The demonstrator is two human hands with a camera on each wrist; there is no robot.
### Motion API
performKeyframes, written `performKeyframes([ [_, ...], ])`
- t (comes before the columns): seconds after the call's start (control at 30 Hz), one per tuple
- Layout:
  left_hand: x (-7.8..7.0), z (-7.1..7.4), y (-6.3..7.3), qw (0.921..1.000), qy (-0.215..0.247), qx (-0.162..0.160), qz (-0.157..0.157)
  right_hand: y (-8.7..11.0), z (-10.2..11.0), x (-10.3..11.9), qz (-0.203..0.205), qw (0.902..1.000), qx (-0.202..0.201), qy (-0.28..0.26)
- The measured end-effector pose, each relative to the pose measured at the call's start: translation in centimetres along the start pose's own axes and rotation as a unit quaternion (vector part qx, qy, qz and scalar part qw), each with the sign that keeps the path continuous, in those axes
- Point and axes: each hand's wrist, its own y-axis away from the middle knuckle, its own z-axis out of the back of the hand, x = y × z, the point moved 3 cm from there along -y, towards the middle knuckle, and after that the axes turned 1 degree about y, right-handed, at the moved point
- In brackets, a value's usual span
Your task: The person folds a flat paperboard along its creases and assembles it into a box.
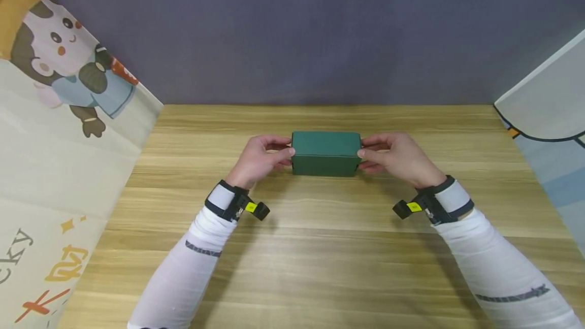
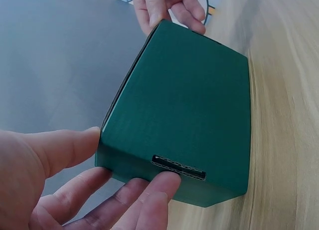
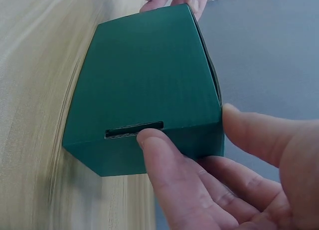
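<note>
Between the two hands is a small green cardboard box (image 1: 326, 144) with its lid down, long side toward me. My left hand (image 1: 259, 159) grips its left end, thumb at the top front corner and fingers against the end face. At the opposite end my right hand (image 1: 398, 157) holds it in a mirrored way. A narrow slot (image 2: 178, 167) shows at the edge by the left fingers, and a similar slot (image 3: 134, 129) lies by the right fingertip. What is inside the box is hidden. I cannot tell whether its underside touches the table.
The wood-grain table (image 1: 311, 268) spreads around the box. Behind it rises a dark grey-blue surface (image 1: 320, 34). A cartoon-printed sheet (image 1: 55, 166) borders the left side, and another printed sheet (image 1: 553, 116) the right. Each wrist wears a strapped camera.
</note>
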Motion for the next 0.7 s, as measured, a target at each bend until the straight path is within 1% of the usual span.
performKeyframes([
  [0.1,0.0,0.0,-0.1,0.9997,-0.005,0.007,0.023,-0.1,0.1,-0.1,0.003,1.0000,0.006,-0.002],
  [0.23,0.3,0.0,-0.1,0.9977,-0.019,0.023,0.061,-0.2,0.3,-0.4,0.001,0.9995,0.032,-0.007],
  [0.3,0.4,-0.1,-0.2,0.9969,-0.017,0.031,0.070,-0.3,0.4,-0.6,-0.005,0.9991,0.039,-0.017],
  [0.43,0.1,-0.3,0.0,0.9970,-0.009,0.035,0.069,-0.2,0.5,-0.7,-0.013,0.9985,0.041,-0.034],
  [0.5,-0.1,-0.4,0.1,0.9973,-0.011,0.032,0.065,0.0,0.5,-0.5,-0.016,0.9984,0.039,-0.039],
  [0.6,-0.7,-0.4,0.5,0.9981,-0.016,0.020,0.056,0.3,0.5,0.1,-0.012,0.9987,0.033,-0.037],
  [0.7,-1.4,-0.3,0.7,0.9991,-0.021,0.005,0.038,0.6,0.6,0.9,-0.003,0.9994,0.016,-0.032],
])
